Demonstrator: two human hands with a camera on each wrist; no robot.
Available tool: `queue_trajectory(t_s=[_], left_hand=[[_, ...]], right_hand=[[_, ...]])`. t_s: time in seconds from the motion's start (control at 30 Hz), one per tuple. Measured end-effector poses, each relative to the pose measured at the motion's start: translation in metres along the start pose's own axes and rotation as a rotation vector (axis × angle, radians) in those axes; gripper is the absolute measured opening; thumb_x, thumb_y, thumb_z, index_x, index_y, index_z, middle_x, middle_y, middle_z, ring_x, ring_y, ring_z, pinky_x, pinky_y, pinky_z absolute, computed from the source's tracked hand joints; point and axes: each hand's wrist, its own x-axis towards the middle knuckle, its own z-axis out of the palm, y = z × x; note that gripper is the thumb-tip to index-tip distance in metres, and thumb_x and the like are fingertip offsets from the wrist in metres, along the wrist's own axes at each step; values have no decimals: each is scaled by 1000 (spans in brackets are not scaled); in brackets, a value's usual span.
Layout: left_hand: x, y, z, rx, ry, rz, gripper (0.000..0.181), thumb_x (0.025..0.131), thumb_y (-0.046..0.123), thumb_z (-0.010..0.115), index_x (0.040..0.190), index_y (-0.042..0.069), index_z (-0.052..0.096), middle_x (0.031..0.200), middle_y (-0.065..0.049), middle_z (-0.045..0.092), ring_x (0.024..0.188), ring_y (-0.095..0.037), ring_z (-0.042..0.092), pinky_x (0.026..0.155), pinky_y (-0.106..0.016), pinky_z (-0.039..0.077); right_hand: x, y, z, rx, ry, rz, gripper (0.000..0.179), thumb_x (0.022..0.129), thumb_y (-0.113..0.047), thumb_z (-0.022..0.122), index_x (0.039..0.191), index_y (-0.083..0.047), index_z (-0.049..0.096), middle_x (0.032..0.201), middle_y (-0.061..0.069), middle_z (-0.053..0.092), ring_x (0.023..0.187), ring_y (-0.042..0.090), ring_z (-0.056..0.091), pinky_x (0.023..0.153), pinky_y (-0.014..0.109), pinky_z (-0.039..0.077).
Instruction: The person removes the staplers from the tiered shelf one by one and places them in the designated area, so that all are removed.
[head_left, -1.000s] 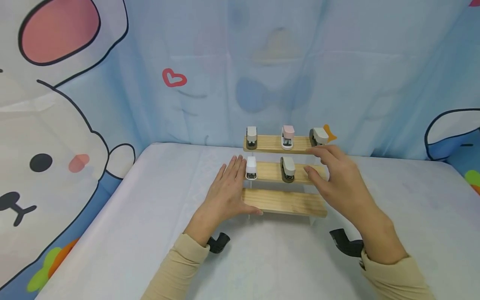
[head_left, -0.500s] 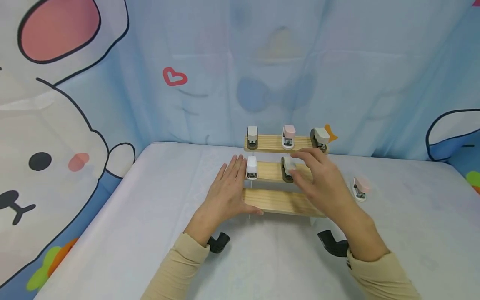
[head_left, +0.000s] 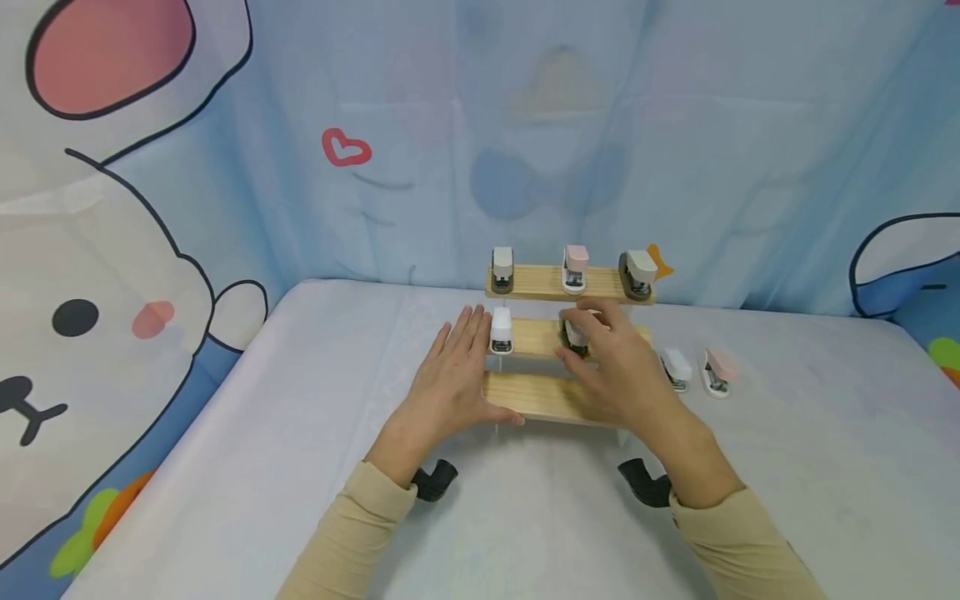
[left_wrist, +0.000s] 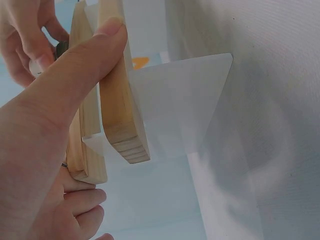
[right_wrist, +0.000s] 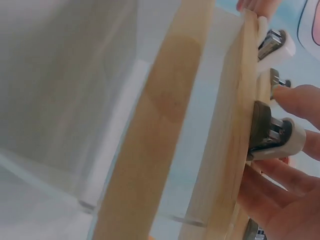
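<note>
A three-tier wooden shelf (head_left: 540, 396) with clear side panels stands on the table. My left hand (head_left: 448, 387) lies along its left end with straight fingers, the thumb resting on the lowest board's front edge (left_wrist: 112, 45). On the middle board, my right hand (head_left: 622, 367) holds a small white-and-dark stapler (head_left: 576, 335) between thumb and fingers; the fingers partly hide it. The right wrist view shows that stapler (right_wrist: 295, 142) upright on the board. A white mini stapler (head_left: 501, 329) stands at the middle board's left end, beside my left fingertips.
Along the top board stand a white-and-dark stapler (head_left: 502, 268), a pink stapler (head_left: 575, 268) and another white-and-dark one (head_left: 639, 273). Right of the shelf, a white stapler (head_left: 677, 368) and a pink stapler (head_left: 717, 372) lie on the table. A printed curtain (head_left: 420, 200) hangs behind.
My right hand has moved left from the shelf's right end onto the middle stapler. The two staplers on the table have come into view behind it. My left hand stays put.
</note>
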Motion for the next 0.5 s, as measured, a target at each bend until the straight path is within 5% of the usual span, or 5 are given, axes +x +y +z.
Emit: queue_trajectory(t_s=[0.17,0.5], left_hand=[[0,0,-1,-2,5,4,141,61,77,76,159,2,8,168,-13,7,156,-24,2,128,-42,9],[0,0,0,-25,8,-6,141,61,76,78,159,2,9,168,-12,6,156,-24,3,128,-42,9]], right_hand=[[0,-1,4,1,-28,34,43,88,-11,74,127,-3,58,134,19,47,113,41,62,74,50,59],[0,-3,6,2,-23,44,37,88,-5,72,122,-4,58,134,18,47,97,36,65,70,47,59]])
